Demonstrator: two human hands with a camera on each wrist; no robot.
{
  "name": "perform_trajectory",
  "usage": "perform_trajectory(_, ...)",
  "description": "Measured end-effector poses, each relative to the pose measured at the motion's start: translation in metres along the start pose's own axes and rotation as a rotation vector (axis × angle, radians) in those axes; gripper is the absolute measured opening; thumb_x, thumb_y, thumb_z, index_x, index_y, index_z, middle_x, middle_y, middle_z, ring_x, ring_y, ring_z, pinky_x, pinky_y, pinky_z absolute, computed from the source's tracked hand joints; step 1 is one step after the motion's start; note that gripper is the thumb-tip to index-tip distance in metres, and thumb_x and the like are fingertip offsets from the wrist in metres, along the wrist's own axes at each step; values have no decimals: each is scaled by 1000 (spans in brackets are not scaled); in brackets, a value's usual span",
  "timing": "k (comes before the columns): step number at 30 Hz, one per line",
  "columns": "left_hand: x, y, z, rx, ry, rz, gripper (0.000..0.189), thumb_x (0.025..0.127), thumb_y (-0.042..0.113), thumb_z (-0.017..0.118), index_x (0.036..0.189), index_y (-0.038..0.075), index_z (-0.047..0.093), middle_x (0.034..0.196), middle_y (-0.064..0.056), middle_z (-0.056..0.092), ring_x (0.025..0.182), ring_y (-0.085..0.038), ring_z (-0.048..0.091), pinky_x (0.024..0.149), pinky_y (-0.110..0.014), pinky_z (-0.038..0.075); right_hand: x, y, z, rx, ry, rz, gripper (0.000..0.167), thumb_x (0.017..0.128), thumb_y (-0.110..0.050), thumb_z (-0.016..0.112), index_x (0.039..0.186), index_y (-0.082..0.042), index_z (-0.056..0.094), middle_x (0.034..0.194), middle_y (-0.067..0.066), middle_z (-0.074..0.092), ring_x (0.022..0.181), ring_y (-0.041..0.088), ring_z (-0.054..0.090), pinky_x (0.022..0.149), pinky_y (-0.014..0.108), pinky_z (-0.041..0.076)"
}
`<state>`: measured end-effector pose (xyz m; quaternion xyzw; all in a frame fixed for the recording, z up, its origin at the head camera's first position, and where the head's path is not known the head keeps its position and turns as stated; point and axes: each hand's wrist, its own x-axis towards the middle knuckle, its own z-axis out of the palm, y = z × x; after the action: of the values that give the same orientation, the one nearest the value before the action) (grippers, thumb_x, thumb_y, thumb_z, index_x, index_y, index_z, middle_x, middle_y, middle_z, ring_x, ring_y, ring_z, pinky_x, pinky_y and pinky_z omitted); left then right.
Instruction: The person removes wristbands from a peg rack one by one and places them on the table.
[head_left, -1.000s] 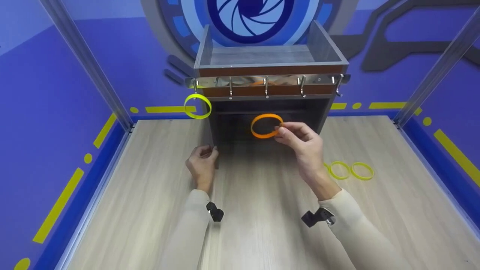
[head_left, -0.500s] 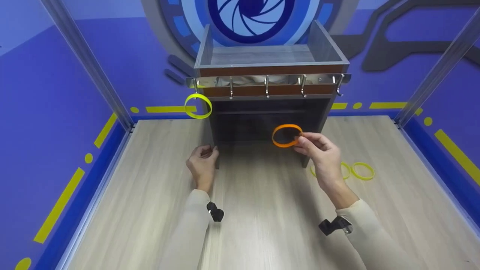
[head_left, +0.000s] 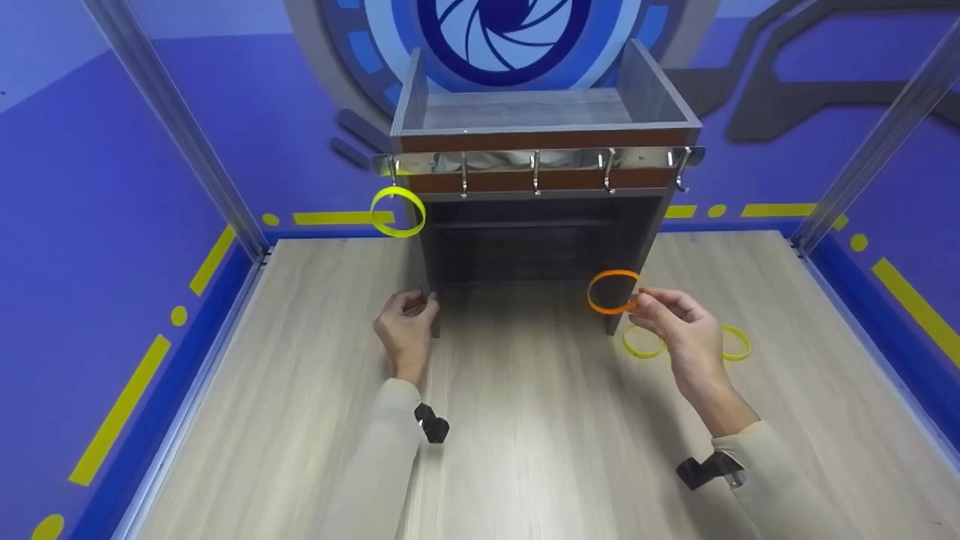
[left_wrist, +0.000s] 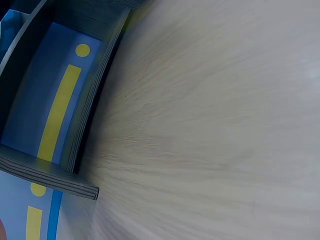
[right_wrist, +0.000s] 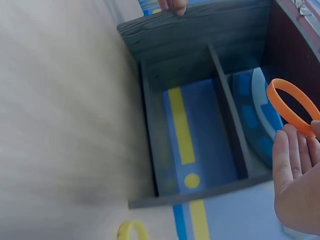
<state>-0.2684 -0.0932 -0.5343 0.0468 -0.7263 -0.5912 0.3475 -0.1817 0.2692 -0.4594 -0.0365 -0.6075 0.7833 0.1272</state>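
Observation:
My right hand [head_left: 694, 337] pinches an orange wristband [head_left: 590, 293] by its right side, in front of the shelf's right leg. In the right wrist view the orange wristband [right_wrist: 286, 112] stands out past the fingers. My left hand [head_left: 405, 330] grips the front edge of the grey wooden shelf's left side panel [head_left: 430, 262]; its fingertips [right_wrist: 177, 6] show over that panel in the right wrist view. A yellow wristband [head_left: 397, 234] hangs from the leftmost hook [head_left: 392, 171]. Beneath my right hand, yellow wristbands [head_left: 643, 355] lie on the table, partly hidden.
A metal rail [head_left: 499, 160] with several hooks crosses the shelf's front, its ends jutting past both sides. Above it is an open top compartment [head_left: 525, 109]. Patterned blue walls [head_left: 150, 262] and metal posts [head_left: 180, 120] enclose the wooden table [head_left: 510, 420].
My right hand has moved right and down toward the yellow wristbands, carrying the orange wristband away from the shelf's middle. My left hand has stayed in place.

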Motion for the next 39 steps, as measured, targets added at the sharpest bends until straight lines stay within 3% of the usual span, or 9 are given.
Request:
perform_trajectory(18,-1,-1,2,4,8,0,13,79,-1,87,86,-3,76,87,-13,77,77,-31,77,68,-29,64,-6,19,-56,-42,23,55,33,98,-10,78,119,13,68,105,12,80,91,22,78,89,34,61)
perform_trajectory(32,-1,-1,1,0,13,3,14,79,-1,87,86,-4,76,86,-14,76,75,-30,77,68,-24,62,-9,40,-85,-52,67,148,20,98,-1,75,113,11,70,99,9,80,88,20,78,85,33,63)
perform_trajectory(39,-2,0,0,-4,-3,-31,12,81,0,86,85,-2,76,86,-11,76,75,-30,77,68,-25,63,-12,48,-95,-103,54,200,27,98,-3,76,119,12,70,97,8,79,87,18,78,86,34,63)
